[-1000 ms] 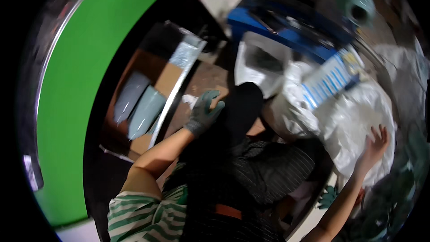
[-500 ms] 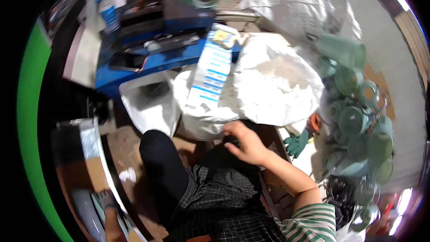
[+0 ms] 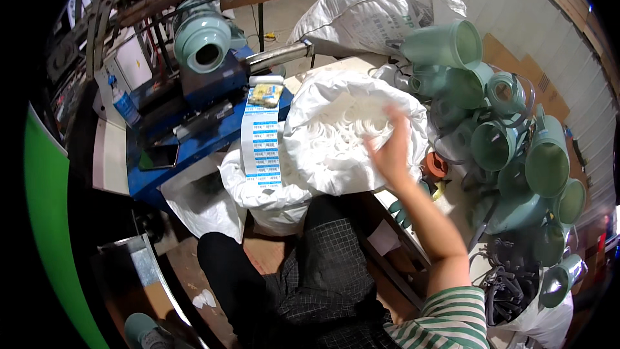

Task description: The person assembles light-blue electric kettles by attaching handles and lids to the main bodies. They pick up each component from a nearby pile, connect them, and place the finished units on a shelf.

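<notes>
My right hand [image 3: 394, 150], blurred by motion, is bare. It hovers over the right side of a white sack [image 3: 303, 158], thumb and fingers apart, nothing seen in it. Inside the sack lies a heap of white plastic rings [image 3: 336, 134]. My left hand [image 3: 157, 338], in a grey glove, shows only in part at the lower left edge. It is against a pale green rounded plastic piece [image 3: 137, 324] and appears to grip it; most of its fingers are hidden. A sheet of blue-and-white labels [image 3: 261, 148] with a yellow packet [image 3: 265, 95] lies left of the sack.
Several pale green plastic jugs [image 3: 494, 145] are piled on the right, above black handles [image 3: 510, 291] in a bag. A blue bench [image 3: 226, 130] carries a phone [image 3: 159, 157] and a green jug-like part [image 3: 201, 39]. An orange roll [image 3: 435, 165] and green glove [image 3: 399, 213] lie right of the sack.
My right hand has moved up and forward from above my lap to over the sack of rings. The view has shifted to the right. My left hand shows lower and less fully.
</notes>
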Demonstrator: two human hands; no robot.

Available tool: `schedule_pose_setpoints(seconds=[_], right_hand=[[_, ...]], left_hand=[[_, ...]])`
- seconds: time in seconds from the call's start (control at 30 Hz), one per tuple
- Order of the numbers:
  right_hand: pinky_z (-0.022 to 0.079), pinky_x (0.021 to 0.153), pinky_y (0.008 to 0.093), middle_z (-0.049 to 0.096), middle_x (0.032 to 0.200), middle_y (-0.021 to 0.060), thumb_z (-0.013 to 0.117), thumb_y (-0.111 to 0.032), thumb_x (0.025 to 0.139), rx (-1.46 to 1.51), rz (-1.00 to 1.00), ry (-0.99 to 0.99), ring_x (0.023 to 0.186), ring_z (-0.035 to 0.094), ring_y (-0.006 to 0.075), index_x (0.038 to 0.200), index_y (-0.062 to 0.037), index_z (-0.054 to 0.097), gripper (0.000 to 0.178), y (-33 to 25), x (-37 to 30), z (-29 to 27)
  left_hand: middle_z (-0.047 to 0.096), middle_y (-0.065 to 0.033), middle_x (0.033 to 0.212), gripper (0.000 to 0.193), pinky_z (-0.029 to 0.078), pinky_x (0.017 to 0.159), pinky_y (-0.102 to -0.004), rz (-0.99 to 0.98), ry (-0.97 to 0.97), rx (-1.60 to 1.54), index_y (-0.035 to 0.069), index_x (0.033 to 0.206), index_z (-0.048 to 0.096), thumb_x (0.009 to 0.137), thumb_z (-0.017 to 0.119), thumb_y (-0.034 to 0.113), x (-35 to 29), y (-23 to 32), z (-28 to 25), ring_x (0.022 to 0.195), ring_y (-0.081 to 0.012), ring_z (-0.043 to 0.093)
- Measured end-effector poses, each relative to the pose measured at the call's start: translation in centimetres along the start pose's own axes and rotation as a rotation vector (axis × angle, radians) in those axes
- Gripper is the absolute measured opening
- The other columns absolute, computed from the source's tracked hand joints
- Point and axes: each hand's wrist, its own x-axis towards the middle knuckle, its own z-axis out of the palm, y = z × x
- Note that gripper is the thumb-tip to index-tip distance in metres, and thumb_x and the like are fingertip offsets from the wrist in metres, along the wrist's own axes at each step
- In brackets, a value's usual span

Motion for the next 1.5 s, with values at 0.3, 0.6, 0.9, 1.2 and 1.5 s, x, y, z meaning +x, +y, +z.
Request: schedule_pose_setpoints(seconds=[0.3, 0.6, 0.9, 1.2, 1.5], right_hand=[[0.042, 0.106, 0.0512, 0.069, 0.115, 0.0202, 0.078, -0.025, 0.084, -0.706, 0.312, 0.121, 0.114, 0.063, 0.0378, 0.13, -0.0053, 0.06, 0.054, 23.0, 19.2, -7.3], [0.049, 0.079, 0.0431, 0.061, 0.078, 0.01, 0.061, -0.005, 0.085, -0.417, -0.313, 0.083, 0.079, 0.064, 0.0336, 0.087, -0.0104, 0.06, 0.006, 21.7, 12.7, 1.7], [0.052, 0.092, 0.0537, 0.072, 0.108, 0.0232, 0.068, -0.019, 0.09, -0.543, 0.389, -0.465, 0.103, 0.067, 0.0461, 0.127, -0.0075, 0.063, 0.039, 22.3, 9.6, 3.2], [0.037, 0.117, 0.0423, 0.053, 0.152, 0.0149, 0.092, -0.038, 0.076, 1.131, 0.589, -0.616, 0.141, 0.05, 0.0273, 0.159, -0.0074, 0.034, 0.106, -5.1, -6.9, 2.4], [0.049, 0.108, 0.0383, 0.066, 0.13, 0.014, 0.092, -0.021, 0.066, 1.251, 0.619, -0.385, 0.12, 0.063, 0.0224, 0.135, 0.0015, 0.054, 0.082, -15.9, -9.1, -3.3]], left_hand=[[0.075, -0.0146, 0.102, 0.039, 0.056, 0.087, -0.0436, -0.032, 0.481, -0.128, 0.013, 0.106, 0.074, 0.092, 0.064, 0.048, 2.2, 1.1, -4.6, 0.098, -0.0324, 0.072], [0.056, -0.0299, 0.143, 0.049, 0.04, 0.113, -0.0554, -0.038, 0.225, -0.465, -0.002, 0.133, 0.061, 0.091, 0.062, 0.023, 3.5, 5.4, -9.2, 0.134, -0.0478, 0.051], [0.069, -0.0284, 0.112, 0.035, 0.051, 0.093, -0.053, 0.314, 0.759, -0.533, -0.004, 0.119, 0.069, 0.09, 0.068, 0.016, 2.0, 8.6, -12.8, 0.103, -0.0505, 0.064], [0.062, -0.0193, 0.14, 0.049, 0.049, 0.106, -0.0415, 0.102, 0.512, -2.34, -0.006, 0.141, 0.053, 0.106, 0.054, 0.029, 0.6, 13.5, -14.2, 0.121, -0.0269, 0.064], [0.055, -0.016, 0.146, 0.051, 0.044, 0.111, -0.0383, 0.255, 0.353, -1.579, 0.0, 0.145, 0.051, 0.098, 0.065, 0.012, 6.1, 24.5, -12.7, 0.128, -0.0281, 0.058]])
